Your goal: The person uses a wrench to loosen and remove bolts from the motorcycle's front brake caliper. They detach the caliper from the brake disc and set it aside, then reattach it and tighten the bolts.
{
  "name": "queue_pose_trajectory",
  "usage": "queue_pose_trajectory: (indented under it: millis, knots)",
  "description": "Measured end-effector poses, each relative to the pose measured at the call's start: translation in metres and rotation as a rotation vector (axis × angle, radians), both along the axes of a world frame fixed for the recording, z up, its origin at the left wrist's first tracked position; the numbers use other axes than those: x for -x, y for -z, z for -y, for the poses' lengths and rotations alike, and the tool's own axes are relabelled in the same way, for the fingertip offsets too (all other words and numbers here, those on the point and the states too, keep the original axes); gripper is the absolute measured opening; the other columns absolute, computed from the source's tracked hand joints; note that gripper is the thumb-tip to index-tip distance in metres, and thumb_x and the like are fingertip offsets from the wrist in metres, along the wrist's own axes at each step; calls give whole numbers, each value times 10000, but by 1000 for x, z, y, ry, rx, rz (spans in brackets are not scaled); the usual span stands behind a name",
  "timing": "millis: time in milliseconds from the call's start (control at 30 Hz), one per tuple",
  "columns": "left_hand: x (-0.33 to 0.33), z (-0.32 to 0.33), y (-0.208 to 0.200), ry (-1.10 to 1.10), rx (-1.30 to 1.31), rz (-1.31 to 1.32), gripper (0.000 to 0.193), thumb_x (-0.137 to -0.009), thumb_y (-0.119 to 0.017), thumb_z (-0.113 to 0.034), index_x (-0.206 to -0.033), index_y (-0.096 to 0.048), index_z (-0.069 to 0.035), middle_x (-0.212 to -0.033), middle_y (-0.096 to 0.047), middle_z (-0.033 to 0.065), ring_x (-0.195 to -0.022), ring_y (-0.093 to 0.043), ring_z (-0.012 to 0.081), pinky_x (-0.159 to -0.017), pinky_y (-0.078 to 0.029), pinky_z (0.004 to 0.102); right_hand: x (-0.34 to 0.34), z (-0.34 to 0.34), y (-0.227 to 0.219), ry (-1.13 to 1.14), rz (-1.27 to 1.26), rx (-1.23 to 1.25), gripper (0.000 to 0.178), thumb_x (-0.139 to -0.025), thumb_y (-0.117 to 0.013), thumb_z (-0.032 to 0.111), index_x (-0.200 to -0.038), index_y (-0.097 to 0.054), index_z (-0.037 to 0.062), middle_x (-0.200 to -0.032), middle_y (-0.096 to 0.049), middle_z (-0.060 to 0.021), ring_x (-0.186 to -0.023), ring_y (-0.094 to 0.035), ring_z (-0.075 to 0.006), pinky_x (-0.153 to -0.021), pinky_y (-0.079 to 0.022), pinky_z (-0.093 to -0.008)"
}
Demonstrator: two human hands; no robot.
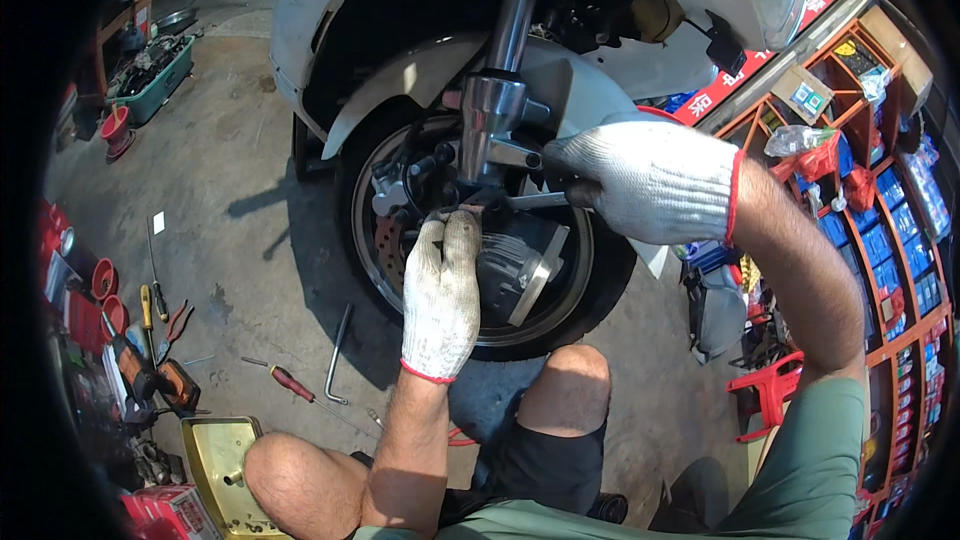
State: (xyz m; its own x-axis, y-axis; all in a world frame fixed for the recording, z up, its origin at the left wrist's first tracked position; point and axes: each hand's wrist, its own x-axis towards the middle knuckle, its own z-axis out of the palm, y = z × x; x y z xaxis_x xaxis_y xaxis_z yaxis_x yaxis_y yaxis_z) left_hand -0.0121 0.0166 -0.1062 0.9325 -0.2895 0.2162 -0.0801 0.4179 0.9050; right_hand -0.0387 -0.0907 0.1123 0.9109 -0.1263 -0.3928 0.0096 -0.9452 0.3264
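Observation:
Both my hands wear white knit gloves with red cuffs and work at the front wheel (607, 275) of a white scooter. My right hand (650, 180) is closed around the end of a silver wrench (538, 201), which reaches left toward the bottom of the fork leg (482, 130). My left hand (442, 285) has its fingers pinched together just below the fork's lower end, near the wrench's tip. What those fingers grip is hidden. A perforated brake disc (389, 243) shows left of my left hand, and a finned metal hub part (510, 265) to its right.
On the floor at left lie a red-handled screwdriver (290, 381), an L-shaped bar (339, 355), red-handled pliers (176, 325) and a yellow tray (200, 445) with small parts. A green crate (160, 85) stands far left. Orange shelving (900, 345) and a red stool (768, 392) are at right.

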Motion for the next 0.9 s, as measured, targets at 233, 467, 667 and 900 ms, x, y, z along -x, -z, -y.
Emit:
queue_pose_trajectory:
  millis: [233, 467, 667, 900]
  knots:
    - [1, 0, -5, 40, 64, -44, 305, -1055, -542, -256, -1043, -635, 34, -837, -631, 86, -783, -554, 147, -753, -469, 303, 55, 11, 55, -81, 306, -164, 182, -920, -616, 81, -1074, -578, -8, -745, -644, -250, -780, -686, -435, -668, -559, -487]
    - [-1, -2, -3, 62, 31, -64, 319, -1056, -540, -262, -1064, -639, 41, -856, -646, 98, -800, -568, 150, -754, -471, 304, 53, 16, 41, -86, 285, -202, 174, -929, -599, 71, -1083, -579, -8, -795, -654, -230, -803, -687, -415, -696, -552, -478]
    - [0, 0, -2, 56, 88, -35, 315, -1067, -521, -254, -1079, -644, 36, -852, -643, 81, -801, -569, 145, -754, -472, 301, 17, 9, 9, -141, 130, -17, 165, -895, -602, 57, -1054, -635, 25, -830, -671, -220, -853, -682, -398, -724, -564, -465]
    - [-2, -4, 2, 48, 22, -13, 339, -1064, -532, -285, -1097, -647, 32, -861, -644, 91, -811, -582, 155, -763, -481, 313, 27, 7, 27, -237, 191, 15, 130, -939, -577, 68, -1036, -601, -16, -673, -646, -203, -654, -693, -381, -572, -563, -450]
